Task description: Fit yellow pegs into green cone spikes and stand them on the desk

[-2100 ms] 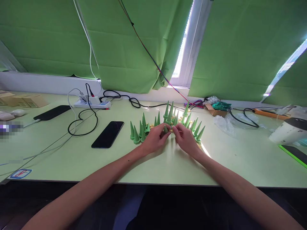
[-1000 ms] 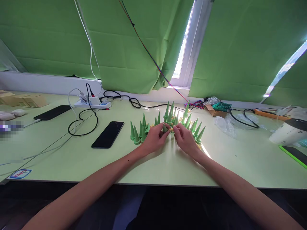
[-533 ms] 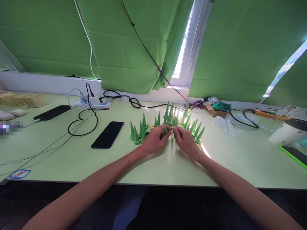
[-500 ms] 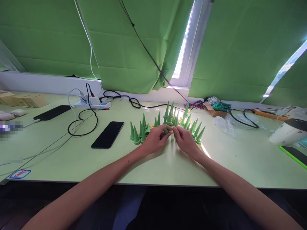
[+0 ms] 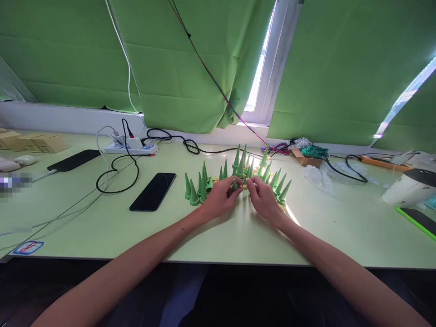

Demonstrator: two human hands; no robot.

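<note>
My left hand (image 5: 222, 196) is closed, its thumb and fingers pinching a small green cone (image 5: 235, 184) whose tip points up. At the cone's side, between my two hands, a small gold-coloured piece (image 5: 244, 186) shows. My right hand (image 5: 262, 196) is closed too, its thumb and forefinger at the other end of that piece; the fingertips partly hide it. Around both hands stand several green cones with wide round bases, a group on the left (image 5: 194, 193) and another on the right (image 5: 279, 186). More small gold-coloured pieces (image 5: 282, 207) lie among them.
A black phone (image 5: 153, 192) lies left of the cones. Behind it are a power strip (image 5: 131, 147) and looping black cables (image 5: 192, 146). To the right are a small cardboard box (image 5: 304, 158), clear plastic wrapping (image 5: 319, 178), a white cup (image 5: 410, 187) and a green-edged phone (image 5: 418, 221).
My right fingers have shifted slightly to the right, and more of the gold-coloured piece shows between the hands. My left hand and the standing cones look the same.
</note>
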